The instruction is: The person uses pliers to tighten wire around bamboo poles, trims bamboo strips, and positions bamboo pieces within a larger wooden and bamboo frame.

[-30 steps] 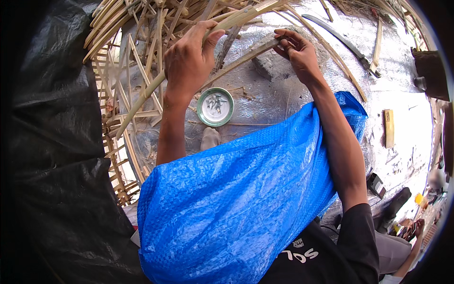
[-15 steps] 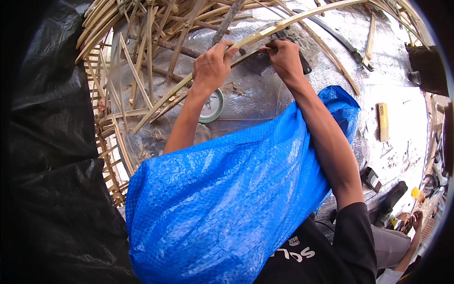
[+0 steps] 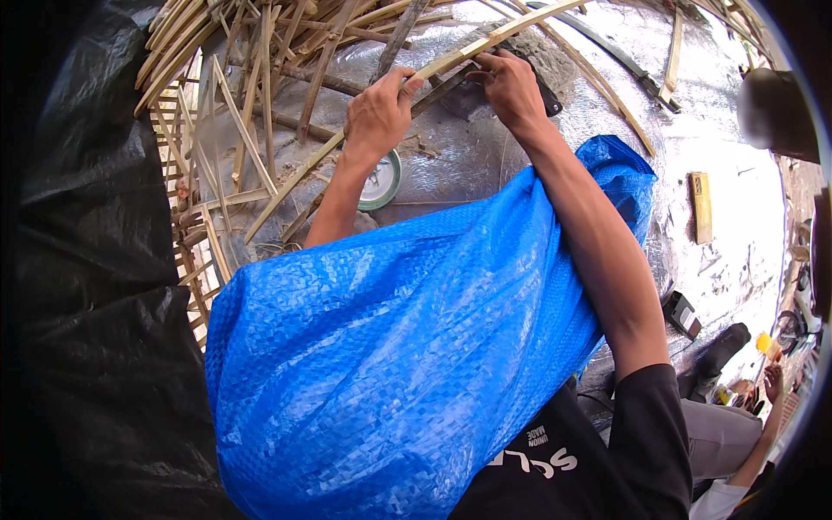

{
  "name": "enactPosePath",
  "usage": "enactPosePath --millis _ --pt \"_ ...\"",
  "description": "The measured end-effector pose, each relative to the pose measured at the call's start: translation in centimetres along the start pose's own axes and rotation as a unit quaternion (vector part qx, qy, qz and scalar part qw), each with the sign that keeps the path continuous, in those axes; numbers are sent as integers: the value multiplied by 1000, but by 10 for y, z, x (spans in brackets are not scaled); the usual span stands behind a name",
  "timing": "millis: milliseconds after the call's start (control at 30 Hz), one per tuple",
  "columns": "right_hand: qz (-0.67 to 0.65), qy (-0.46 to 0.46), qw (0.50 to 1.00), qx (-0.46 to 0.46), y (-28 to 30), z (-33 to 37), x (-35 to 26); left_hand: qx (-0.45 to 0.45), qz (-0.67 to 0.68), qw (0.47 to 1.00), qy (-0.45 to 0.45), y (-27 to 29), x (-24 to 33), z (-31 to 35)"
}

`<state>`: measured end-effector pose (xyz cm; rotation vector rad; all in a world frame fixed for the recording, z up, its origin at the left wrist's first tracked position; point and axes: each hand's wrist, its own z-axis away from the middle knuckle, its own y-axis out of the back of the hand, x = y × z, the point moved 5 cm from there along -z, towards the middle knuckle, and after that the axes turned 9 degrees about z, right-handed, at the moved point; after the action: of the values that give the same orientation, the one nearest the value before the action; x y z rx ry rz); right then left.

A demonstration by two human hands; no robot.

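Observation:
A long, pale bamboo strip (image 3: 455, 59) slants from lower left to upper right across the work area. My left hand (image 3: 379, 114) is closed round it near its middle. Just beneath runs a thinner, darker strip (image 3: 436, 94), partly hidden behind my left hand. The bent fingers and thumb of my right hand (image 3: 513, 88) pinch at this darker strip's upper end. Beside that hand, a black piece with a hole (image 3: 550, 102) lies by a grey, rough block (image 3: 548, 65). Blue woven plastic sheeting (image 3: 390, 347) covers my lap.
Several bamboo strips (image 3: 251, 95) are heaped at the upper left. A green-rimmed round dish (image 3: 381, 182) sits near my left forearm. On the silvery floor sheet (image 3: 624, 113) lie a long dark blade (image 3: 633, 69) and a short wooden block (image 3: 700, 208). Another person's hand (image 3: 773, 381) shows lower right.
Both hands and the pale strip have shifted slightly down and left relative to the blue sheeting's upper edge. My right hand's fingers look a little more loosely bent.

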<state>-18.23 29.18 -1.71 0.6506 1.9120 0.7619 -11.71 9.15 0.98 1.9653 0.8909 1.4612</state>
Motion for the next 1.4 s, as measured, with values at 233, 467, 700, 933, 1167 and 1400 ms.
enactPosePath --millis 233,467,700,933,1167,1400 --pt "30 -4 999 -16 -5 0 5 32 6 999 -9 -12 4 6" --pt "-2 11 999 50 -2 -1 6 37 -28 999 -18 -1 5 -7" --pt "-126 -16 990 60 8 -1 -3 34 -46 998 -22 14 5 -7" --pt "-205 -106 972 49 18 -7 11 90 -45 994 -49 49 29 -4" --pt "-398 -124 909 32 28 -13 -8 152 -78 983 -66 121 43 -8" --pt "-457 -246 854 44 20 -7 12 195 -71 976 -72 142 50 -2"
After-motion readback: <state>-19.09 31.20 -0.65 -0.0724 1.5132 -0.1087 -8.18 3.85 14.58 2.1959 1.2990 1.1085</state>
